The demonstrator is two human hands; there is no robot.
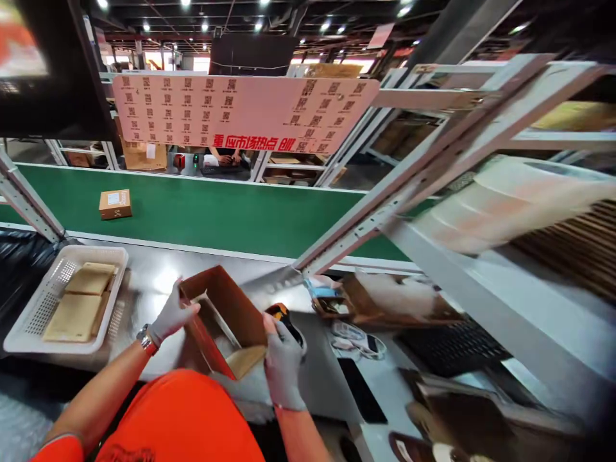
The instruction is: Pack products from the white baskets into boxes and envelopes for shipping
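Your open brown cardboard box (222, 321) sits tilted on the grey metal worktop (154, 282) right in front of you, its mouth facing up and its flaps spread, one pale flap folded down toward your chest. Your left hand (171, 314), in a grey glove, has its grip closed on the box's left wall. Your right hand (283, 366), also gloved, grips the right flap edge, with a black and orange tool (285, 317) just beside it. To the left lies a white perforated plastic tray (29, 321) of padded brown envelopes (79, 301), near the box but apart. Behind runs the green conveyor belt (216, 212), carrying one small cardboard parcel (115, 204).
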